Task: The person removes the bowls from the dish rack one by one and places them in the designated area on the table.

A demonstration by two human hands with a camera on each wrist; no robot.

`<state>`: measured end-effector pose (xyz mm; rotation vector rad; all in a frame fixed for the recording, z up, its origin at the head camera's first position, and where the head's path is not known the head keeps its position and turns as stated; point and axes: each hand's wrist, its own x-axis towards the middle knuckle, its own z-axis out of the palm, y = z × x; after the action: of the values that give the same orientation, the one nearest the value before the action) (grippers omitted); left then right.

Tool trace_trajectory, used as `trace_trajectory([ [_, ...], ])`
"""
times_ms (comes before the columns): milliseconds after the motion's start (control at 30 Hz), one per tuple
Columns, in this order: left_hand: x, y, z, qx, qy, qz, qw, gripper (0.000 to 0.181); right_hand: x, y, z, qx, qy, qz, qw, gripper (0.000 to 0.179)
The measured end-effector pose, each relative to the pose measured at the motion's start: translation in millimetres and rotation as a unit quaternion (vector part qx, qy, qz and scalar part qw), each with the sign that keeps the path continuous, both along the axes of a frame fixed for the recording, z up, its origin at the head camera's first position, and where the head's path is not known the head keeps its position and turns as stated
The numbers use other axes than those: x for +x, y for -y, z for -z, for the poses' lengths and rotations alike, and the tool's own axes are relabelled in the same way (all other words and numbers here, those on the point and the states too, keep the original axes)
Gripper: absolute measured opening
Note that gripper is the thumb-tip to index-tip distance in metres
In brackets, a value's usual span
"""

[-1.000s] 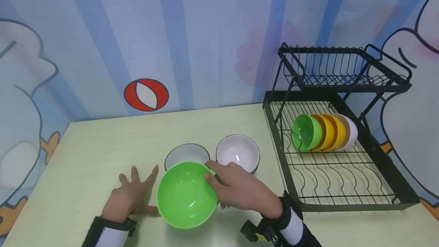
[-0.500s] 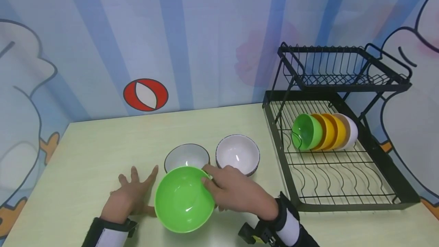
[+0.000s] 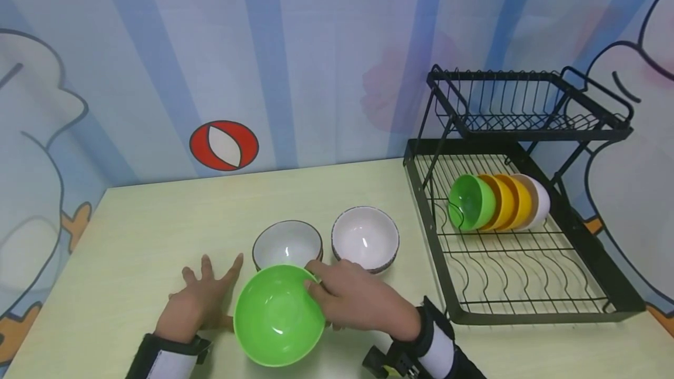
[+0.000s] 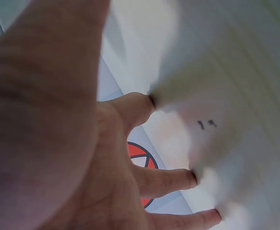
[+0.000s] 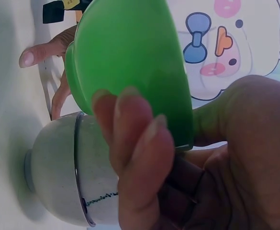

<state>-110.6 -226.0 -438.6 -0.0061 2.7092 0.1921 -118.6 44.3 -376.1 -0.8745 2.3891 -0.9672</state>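
My right hand (image 3: pixel 363 300) grips the right rim of a large green bowl (image 3: pixel 279 317), thumb at the rim and fingers against its outside. In the right wrist view the green bowl (image 5: pixel 130 48) is held above the table, its base clear of the surface. My left hand (image 3: pixel 195 306) has its fingers spread, with fingertips touching the table in the left wrist view; its thumb is partly hidden by the bowl. Just behind the green bowl stands a white bowl (image 3: pixel 286 241) with a dark rim, its near edge partly covered. A second white bowl (image 3: pixel 365 237) stands right of it.
At the right stands a black two-tier dish rack (image 3: pixel 547 312). Its lower tier holds a row of tilted small bowls: green (image 3: pixel 470 203), yellow (image 3: pixel 518 200) and white (image 3: pixel 538 200). A patterned curtain (image 3: pixel 337 75) hangs behind the pale table (image 3: pixel 142 221).
My right hand has drawn the green bowl slightly towards me and to the left, uncovering more of the white bowl behind it. My left hand has stayed in place.
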Motion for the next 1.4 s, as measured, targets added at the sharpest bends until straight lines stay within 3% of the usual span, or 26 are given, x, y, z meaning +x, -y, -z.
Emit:
trace_trajectory([
  [500,-1.5,-0.1,0.2,-0.008,-0.002,0.007,0.9999,0.114,3.0,3,7.0,0.02,0.0,0.002,0.9998,0.018],
  [800,-3.9,-2.0,3.4,0.005,0.019,-0.011,0.9997,0.086,4.4,5,9.4,0.021,0.014,0.003,0.9997,0.031],
  [1400,-5.2,4.7,10.7,-0.01,-0.002,-0.007,0.9999,0.101,5.7,6,8.7,0.032,0.012,-0.008,0.9994,0.033],
])
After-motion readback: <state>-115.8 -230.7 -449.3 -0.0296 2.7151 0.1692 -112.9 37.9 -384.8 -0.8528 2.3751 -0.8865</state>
